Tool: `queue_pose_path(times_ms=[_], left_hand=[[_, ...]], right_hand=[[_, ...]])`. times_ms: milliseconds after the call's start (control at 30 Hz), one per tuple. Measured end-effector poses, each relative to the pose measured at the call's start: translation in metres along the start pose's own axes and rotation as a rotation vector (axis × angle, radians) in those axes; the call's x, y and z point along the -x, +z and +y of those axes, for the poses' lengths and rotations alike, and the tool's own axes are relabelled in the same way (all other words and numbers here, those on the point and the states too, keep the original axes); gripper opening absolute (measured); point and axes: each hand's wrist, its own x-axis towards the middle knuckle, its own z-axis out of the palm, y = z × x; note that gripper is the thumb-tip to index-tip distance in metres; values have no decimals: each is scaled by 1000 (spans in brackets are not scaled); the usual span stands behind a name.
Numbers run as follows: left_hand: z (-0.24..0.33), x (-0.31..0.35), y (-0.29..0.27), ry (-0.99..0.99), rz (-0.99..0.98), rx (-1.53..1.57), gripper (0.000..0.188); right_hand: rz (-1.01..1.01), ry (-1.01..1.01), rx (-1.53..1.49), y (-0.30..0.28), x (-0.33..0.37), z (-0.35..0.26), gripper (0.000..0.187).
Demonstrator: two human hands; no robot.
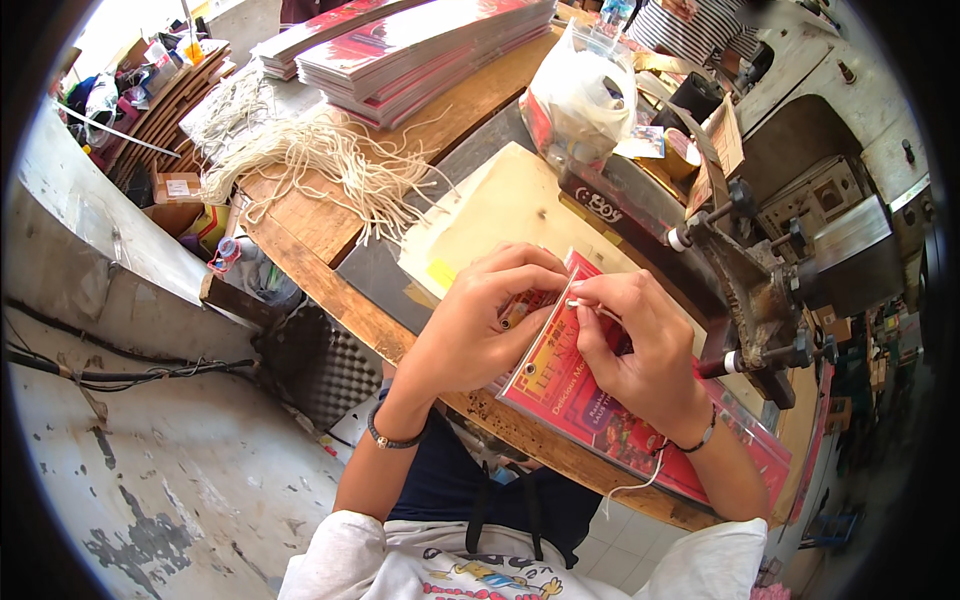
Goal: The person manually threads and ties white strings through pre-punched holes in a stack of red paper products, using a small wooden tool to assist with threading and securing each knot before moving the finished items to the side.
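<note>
Red card (pixel 560 392); left hand (pixel 500 315) curled at edge, grip unclear; right hand (pixel 642 345) pinching white cord (pixel 573 303).

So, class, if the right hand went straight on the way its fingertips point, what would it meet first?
The right hand would probably meet the left hand, close by across the edge of the red card, though one view leaves depth unclear.
</note>
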Motion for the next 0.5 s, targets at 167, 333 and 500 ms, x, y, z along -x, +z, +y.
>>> queue_pose_path(times_ms=[167,333,500], left_hand=[[3,0,-1,25,0,-34,23],[3,1,-2,30,-4,-33,22],[6,-1,-5,26,-54,-62,22]], right_hand=[[-49,-45,58,0,2,2,33],[-124,-8,90,-7,6,-4,32],[-73,80,100,-3,9,-5,31]])
